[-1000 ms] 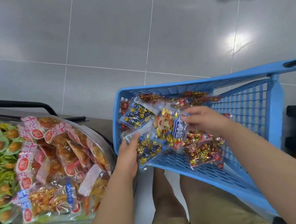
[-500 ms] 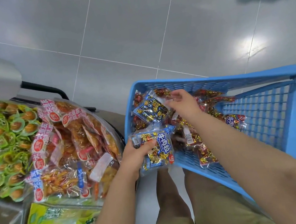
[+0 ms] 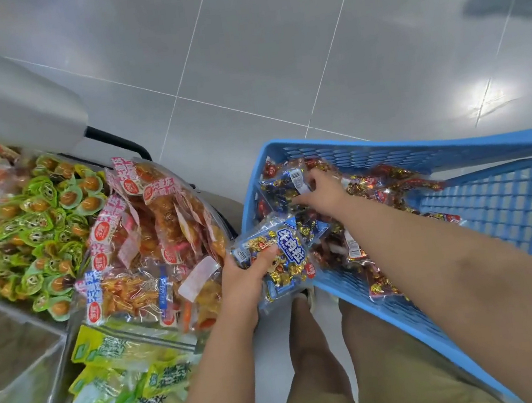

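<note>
Blue basket (image 3: 386, 149) holds packets (image 3: 390, 181); left hand (image 3: 244, 282) grips candy bag (image 3: 288, 255), right hand (image 3: 322, 194) pinches packet (image 3: 284, 186).

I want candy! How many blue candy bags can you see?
2: one blue bag in the left hand at the basket rim, another blue bag gripped by the right hand inside. More may hide underneath.

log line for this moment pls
left hand grips candy bag | right hand grasps second bag | in blue basket
</note>
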`<state>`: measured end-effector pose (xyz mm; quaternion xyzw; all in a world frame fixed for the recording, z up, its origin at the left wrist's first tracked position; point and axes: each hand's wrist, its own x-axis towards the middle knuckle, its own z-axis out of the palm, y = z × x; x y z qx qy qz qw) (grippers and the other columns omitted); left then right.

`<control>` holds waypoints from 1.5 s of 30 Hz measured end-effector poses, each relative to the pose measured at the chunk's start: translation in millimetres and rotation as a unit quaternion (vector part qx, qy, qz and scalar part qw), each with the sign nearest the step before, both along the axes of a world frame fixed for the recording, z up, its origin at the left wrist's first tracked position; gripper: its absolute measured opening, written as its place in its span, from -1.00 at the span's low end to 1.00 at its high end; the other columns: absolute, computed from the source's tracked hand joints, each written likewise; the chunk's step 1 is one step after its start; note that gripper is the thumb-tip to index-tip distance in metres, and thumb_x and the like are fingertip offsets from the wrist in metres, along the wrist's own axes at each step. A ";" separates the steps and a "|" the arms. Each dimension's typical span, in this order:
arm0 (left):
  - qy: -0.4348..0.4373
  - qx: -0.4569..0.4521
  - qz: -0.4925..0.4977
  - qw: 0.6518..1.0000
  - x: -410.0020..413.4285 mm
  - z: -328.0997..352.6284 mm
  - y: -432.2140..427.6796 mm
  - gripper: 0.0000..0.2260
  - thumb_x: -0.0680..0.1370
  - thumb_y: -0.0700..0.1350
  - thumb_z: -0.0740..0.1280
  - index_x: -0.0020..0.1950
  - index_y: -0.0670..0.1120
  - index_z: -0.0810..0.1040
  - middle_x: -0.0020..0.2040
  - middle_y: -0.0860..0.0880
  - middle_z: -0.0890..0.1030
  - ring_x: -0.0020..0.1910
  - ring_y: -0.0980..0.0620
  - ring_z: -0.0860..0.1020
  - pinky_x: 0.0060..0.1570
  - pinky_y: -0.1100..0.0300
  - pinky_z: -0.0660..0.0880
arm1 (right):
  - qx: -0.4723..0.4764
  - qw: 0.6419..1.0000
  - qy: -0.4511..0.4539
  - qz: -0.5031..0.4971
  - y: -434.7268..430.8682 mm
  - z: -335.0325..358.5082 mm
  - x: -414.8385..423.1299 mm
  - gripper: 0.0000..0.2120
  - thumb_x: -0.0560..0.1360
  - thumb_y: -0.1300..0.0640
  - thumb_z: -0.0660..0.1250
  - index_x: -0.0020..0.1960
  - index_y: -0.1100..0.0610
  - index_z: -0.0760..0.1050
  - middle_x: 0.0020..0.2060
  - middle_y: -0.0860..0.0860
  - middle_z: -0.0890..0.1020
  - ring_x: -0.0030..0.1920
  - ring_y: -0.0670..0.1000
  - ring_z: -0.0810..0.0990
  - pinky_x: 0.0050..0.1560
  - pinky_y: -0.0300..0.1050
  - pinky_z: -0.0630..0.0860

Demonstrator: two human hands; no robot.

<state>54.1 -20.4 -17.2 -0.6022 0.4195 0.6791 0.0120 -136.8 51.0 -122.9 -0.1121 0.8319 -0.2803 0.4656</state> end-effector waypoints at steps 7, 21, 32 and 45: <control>0.004 -0.019 0.094 0.995 13.7 33.3 1.7 -0.61 0.36 -0.11 0.55 0.12 -0.05 0.51 0.08 -0.05 0.67 -0.09 0.10 0.68 -0.12 0.15 0.60 | -0.141 0.978 0.002 -0.153 25.7 81.6 9.9 -0.56 0.43 0.13 0.44 0.23 0.09 0.36 -0.06 -0.13 0.50 -0.04 -0.08 0.50 -0.01 -0.22 0.48; 0.102 -0.098 0.226 0.964 147.5 161.5 -51.1 -0.74 0.37 -0.15 0.48 0.02 -0.09 0.54 -0.28 0.09 0.69 -0.29 0.15 0.65 -0.37 0.32 0.53 | -0.392 0.879 -0.010 0.272 -38.3 245.6 157.0 -0.57 0.48 0.23 0.37 0.22 -0.17 0.41 0.25 -0.16 0.37 0.33 -0.23 0.29 0.36 -0.45 0.10; 0.138 -0.161 0.297 0.931 399.4 202.0 -60.7 -0.49 0.20 -0.05 0.55 0.05 0.02 0.41 -0.13 0.20 0.65 -0.15 0.28 0.58 -0.16 0.35 0.39 | -0.252 0.910 -0.112 0.311 -121.0 282.1 368.8 -0.04 0.26 0.05 0.57 0.49 -0.18 0.08 0.25 -0.12 0.33 0.22 -0.10 0.40 0.15 -0.11 0.44; 0.094 -0.261 0.391 0.878 595.9 240.6 -71.4 -0.54 0.22 -0.02 0.60 0.04 -0.01 0.53 -0.02 0.03 0.69 0.01 0.05 0.63 0.01 0.11 0.53 | -0.346 0.907 -0.076 0.227 -213.7 321.7 526.7 -0.79 0.46 0.31 0.37 -0.14 0.07 0.39 -0.18 0.08 0.54 -0.15 0.04 0.52 -0.04 -0.14 0.47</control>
